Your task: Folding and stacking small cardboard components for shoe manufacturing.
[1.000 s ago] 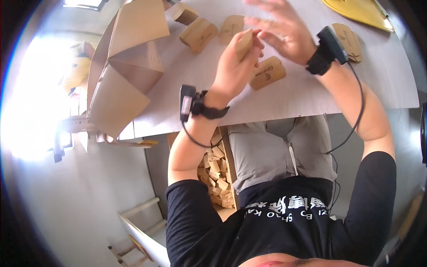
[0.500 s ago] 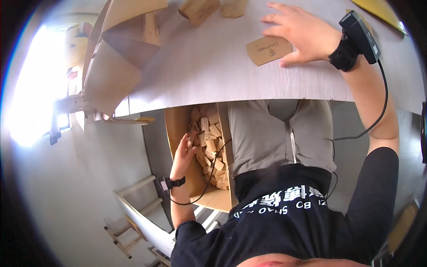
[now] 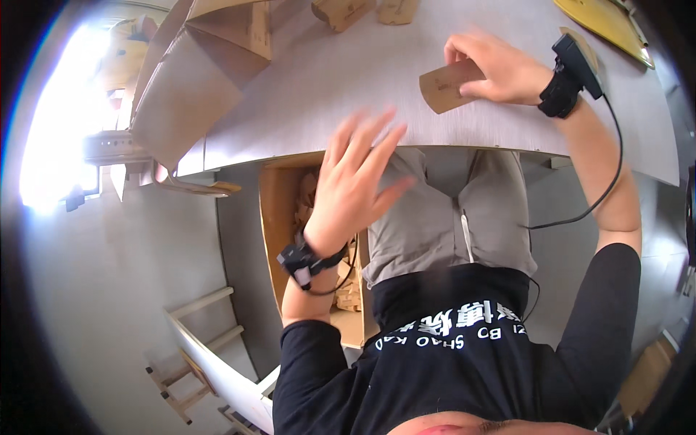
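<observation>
My right hand (image 3: 500,69) is closed on a flat brown cardboard sleeve (image 3: 441,88) with dark print, thumb on its near side and fingers curled over the far side. The sleeve is tilted up over the pale table (image 3: 312,87). To the left, my left hand (image 3: 355,181) is open with fingers spread and blurred, holding nothing. It is above the open cardboard box (image 3: 275,225) beside my legs, near the table's front edge. Small brown cardboard pieces (image 3: 349,286) lie in that box, partly hidden by my left hand and forearm.
A large open carton (image 3: 181,109) stands at the table's left. Two more brown pieces, one left (image 3: 344,10) and one right (image 3: 397,9), lie at the far side. A yellow object (image 3: 605,27) is at the far right. A cable (image 3: 616,167) hangs from my right wrist device.
My left hand has risen from the box toward the table edge. My right hand, earlier spread around the cardboard sleeve on the table, has closed on it and tilted it up.
</observation>
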A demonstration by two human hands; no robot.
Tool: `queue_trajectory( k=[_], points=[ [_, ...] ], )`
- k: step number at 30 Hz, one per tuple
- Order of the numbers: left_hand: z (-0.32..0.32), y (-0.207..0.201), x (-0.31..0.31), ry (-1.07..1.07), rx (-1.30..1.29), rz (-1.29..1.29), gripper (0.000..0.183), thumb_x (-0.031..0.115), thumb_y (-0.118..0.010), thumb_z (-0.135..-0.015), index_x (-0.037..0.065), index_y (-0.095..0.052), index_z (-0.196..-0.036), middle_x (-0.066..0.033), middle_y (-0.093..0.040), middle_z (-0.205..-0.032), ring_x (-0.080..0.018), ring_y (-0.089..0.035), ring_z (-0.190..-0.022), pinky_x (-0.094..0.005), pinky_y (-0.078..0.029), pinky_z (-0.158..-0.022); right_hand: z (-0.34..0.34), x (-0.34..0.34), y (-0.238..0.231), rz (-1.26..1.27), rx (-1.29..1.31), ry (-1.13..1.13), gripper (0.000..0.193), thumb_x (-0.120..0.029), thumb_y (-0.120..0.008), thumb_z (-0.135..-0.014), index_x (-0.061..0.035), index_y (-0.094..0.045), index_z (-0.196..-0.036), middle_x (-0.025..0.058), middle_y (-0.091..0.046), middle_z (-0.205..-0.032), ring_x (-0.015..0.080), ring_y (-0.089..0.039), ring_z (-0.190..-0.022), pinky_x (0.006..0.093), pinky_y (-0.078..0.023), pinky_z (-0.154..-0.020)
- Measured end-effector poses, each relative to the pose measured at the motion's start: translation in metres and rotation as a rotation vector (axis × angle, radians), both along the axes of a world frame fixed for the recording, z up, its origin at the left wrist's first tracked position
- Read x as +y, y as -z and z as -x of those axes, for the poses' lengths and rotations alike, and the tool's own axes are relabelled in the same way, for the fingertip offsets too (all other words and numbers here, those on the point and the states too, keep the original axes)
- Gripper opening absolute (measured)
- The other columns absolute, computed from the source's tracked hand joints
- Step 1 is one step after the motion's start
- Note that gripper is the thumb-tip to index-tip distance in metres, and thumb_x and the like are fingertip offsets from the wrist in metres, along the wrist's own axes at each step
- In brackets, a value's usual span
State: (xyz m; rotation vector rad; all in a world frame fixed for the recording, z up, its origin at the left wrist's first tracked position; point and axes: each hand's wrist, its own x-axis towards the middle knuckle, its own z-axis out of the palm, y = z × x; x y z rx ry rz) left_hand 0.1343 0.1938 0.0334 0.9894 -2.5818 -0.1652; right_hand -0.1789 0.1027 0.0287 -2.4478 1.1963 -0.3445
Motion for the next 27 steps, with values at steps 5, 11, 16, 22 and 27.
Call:
queue_trajectory(
  k=[5,11,16,22,27],
  points=[
    [0.082,0.019,-0.062,0.019,0.08,0.204,0.083,0.028,-0.084,-0.074,0.009,-0.05,-0.148,-0.0112,-0.04,-0.159,-0.0382,-0.038,-0.143,-0.0484,-0.036,-0.117,0.004,0.005,0.014,-0.274,-0.551,0.058,0.031,-0.016,-0.069,-0.095,-0.0034,-0.058,-0.121,0.0098,-0.07,-0.105,0.02,-0.065,-0.096,0.034,-0.052,-0.088],
    [0.112,0.002,-0.118,0.141,0.069,0.425,0.069,0.016,-0.076,-0.077,0.011,-0.055,-0.142,-0.0095,-0.06,-0.134,-0.033,-0.055,-0.124,-0.0444,-0.046,-0.103,0.006,0.005,0.013,-0.452,-0.957,0.147,0.029,-0.024,-0.063,-0.103,0.0025,-0.066,-0.114,0.0097,-0.069,-0.112,0.0123,-0.065,-0.106,0.0286,-0.051,-0.095],
    [0.118,-0.007,-0.166,0.267,0.324,0.277,0.038,0.015,-0.067,-0.089,0.006,-0.063,-0.125,-0.0138,-0.071,-0.1,-0.0353,-0.069,-0.094,-0.0429,-0.054,-0.08,0.042,-0.028,-0.001,0.017,-0.546,0.261,0.026,-0.029,-0.06,-0.105,-0.003,-0.064,-0.104,0.0072,-0.071,-0.104,0.0176,-0.066,-0.101,0.0329,-0.051,-0.088],
    [0.146,-0.014,-0.174,0.195,0.164,-0.255,0.037,0.016,-0.064,-0.095,-0.004,-0.057,-0.125,-0.0255,-0.068,-0.11,-0.043,-0.063,-0.106,-0.0454,-0.051,-0.092,0.048,-0.038,-0.002,0.904,-0.458,-0.001,0.033,-0.017,-0.076,-0.086,-0.006,-0.067,-0.115,0.0118,-0.065,-0.113,0.0349,-0.06,-0.108,0.0424,-0.046,-0.096],
    [0.137,0.013,-0.173,0.374,0.337,-0.546,0.044,0.029,-0.071,-0.096,0.002,-0.057,-0.128,-0.0085,-0.061,-0.098,-0.0163,-0.057,-0.088,-0.0325,-0.049,-0.083,0.042,-0.031,-0.01,0.726,-0.438,-0.031,0.018,-0.01,-0.074,-0.087,-0.0135,-0.06,-0.098,0.0076,-0.062,-0.102,0.0285,-0.056,-0.095,0.0405,-0.044,-0.087]
  ],
)
